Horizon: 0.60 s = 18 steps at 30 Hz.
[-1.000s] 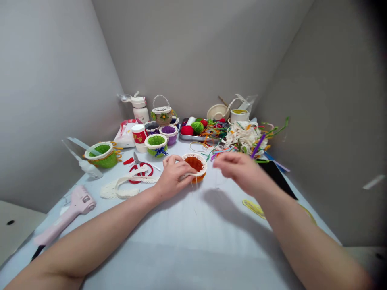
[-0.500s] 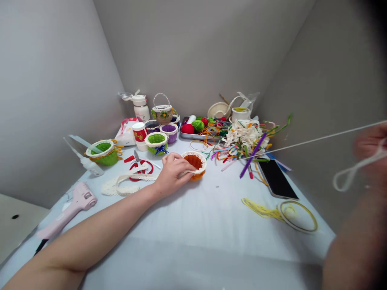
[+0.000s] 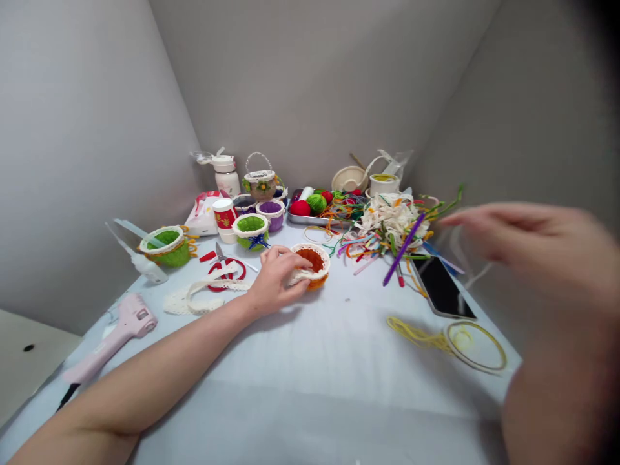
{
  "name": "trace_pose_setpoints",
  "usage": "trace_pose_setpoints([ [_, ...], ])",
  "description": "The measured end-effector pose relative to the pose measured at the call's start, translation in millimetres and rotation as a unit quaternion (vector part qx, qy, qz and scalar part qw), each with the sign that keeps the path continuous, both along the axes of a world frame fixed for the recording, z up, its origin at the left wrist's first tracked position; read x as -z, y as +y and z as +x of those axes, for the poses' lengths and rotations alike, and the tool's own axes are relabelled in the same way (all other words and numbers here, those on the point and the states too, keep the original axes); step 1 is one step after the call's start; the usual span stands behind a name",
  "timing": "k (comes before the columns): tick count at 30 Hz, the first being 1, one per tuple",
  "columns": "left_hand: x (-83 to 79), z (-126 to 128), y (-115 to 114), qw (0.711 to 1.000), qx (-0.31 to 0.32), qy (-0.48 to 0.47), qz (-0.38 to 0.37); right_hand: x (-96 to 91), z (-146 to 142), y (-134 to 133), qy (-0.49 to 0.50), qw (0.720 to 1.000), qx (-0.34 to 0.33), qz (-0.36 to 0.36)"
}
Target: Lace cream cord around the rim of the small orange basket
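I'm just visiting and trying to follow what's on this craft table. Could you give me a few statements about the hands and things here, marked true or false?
1. The left hand rests on the orange basket. True.
2. The right hand presses flat on the table. False: it is raised above the table, blurred, near the phone.
3. The pink glue gun lies at the table's left edge. True.
4. The scissors are in the left hand. False: they lie on the table behind the lace strip.
5. The purple stick stands in a green basket. False: it lies by the ribbon pile.
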<state>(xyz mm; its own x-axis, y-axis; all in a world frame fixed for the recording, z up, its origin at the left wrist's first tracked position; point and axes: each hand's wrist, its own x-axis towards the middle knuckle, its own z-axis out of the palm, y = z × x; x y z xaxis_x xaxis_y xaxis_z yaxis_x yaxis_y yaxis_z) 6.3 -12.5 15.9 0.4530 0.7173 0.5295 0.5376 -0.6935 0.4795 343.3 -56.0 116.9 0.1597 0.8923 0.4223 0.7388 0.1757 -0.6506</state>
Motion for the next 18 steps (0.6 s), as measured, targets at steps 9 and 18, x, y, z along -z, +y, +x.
trace_pose_setpoints([
  [9, 4.9, -14, 9, 0.994, -0.050, -0.073, 0.068, 47.7, -112, 11, -0.183, 0.963, -0.187, -0.067],
  [18, 6.4, -14, 9, 0.999, -0.042, -0.017, 0.030, 90.2, -139, 18, -0.216, 0.951, -0.219, -0.037],
])
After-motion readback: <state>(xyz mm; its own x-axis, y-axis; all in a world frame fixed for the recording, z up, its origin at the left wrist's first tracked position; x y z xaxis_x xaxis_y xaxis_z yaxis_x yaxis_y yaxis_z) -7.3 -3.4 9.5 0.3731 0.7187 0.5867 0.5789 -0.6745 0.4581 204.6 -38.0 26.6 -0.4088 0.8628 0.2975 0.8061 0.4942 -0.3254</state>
